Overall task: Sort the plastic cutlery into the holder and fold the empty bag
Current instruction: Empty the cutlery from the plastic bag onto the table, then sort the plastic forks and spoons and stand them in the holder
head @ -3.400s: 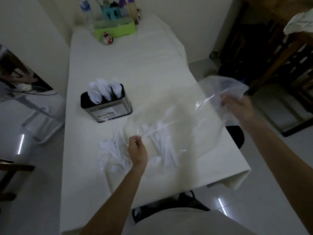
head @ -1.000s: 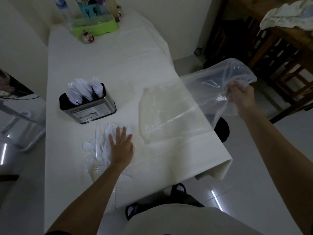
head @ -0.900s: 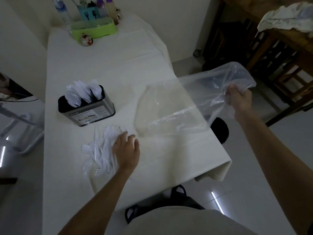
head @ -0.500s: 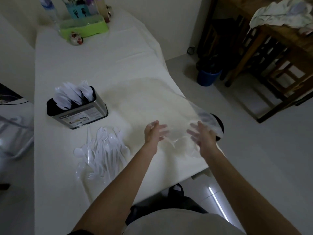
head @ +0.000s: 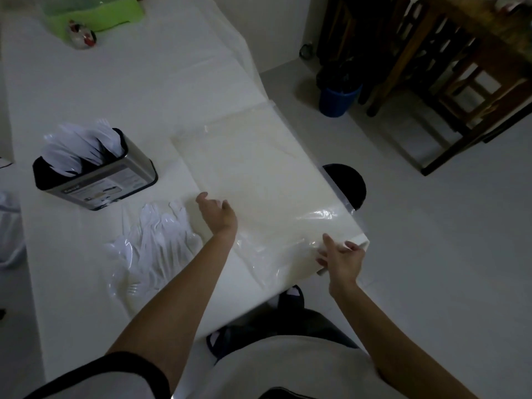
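The clear bag (head: 259,174) lies flat on the right side of the white worktop (head: 129,82). It is empty. Its near part is a bit crinkled and shiny. Its right edge reaches the edge of the worktop.

The left hand (head: 217,217) rests on the left edge of the bag with loose, spread fingers. It grips nothing. The right hand (head: 341,257) is at the near right corner of the worktop and touches the bag's near edge. Its thumb and one finger stick out. I cannot tell if the other fingers pinch the bag or only press on it.

Left of the bag, just beside the left arm, a pile (head: 152,243) of white forks and spoons lies loose on the worktop. Behind the pile stands the holder (head: 95,174), a shiny metal box with a dark rim. More white cutlery (head: 77,148) stands upright in it.

At the far end of the worktop is a green tray (head: 95,7), with a small round toy (head: 82,34) near it. On the floor to the right stand a blue bin (head: 338,99) and dark wooden chairs (head: 460,67).
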### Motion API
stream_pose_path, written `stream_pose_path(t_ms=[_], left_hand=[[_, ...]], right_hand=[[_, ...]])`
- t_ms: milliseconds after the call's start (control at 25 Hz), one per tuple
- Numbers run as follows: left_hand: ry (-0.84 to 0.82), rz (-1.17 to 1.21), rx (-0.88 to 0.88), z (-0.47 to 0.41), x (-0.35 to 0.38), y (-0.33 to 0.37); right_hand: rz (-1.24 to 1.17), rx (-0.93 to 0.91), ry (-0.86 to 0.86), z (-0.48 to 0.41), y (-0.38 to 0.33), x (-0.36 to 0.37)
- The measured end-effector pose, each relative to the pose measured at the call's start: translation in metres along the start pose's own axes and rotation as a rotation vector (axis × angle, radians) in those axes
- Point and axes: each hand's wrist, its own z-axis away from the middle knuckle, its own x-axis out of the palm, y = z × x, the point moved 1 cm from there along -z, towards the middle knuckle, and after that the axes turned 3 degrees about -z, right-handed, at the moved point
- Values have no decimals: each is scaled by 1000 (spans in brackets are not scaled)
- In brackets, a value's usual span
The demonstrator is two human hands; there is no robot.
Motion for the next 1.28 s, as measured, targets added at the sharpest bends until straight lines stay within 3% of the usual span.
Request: stream_pose_path(t_ms=[120,200,320,440,600,880,1120,1280], left_hand=[[47,-368,352,30,-2,-8],[-100,-565,550,56,-1,-17],[-360,-849,707,84,5,-45],[-398,-1005,694,91,4,-65],[-384,-1082,695,84,-2,-74],[-325,-1001,715,83,-17,-70],[47,-688,514,77,-124,-91],[304,-593,289,62,-209,-125]], right_hand=[[276,-302,92,-9,-1,-15],[551,-602,63,-12,-4,-17],[919,-998,-174,-22,-6,-5],[1263,-1090,-474,-43,0,9],[1505,-1099,-562,-69,7,12],[1428,-1155,-561,-68,9,16],[1186,-1359,-778,-9,24,69],[1107,-1380,-940,53,58,110]])
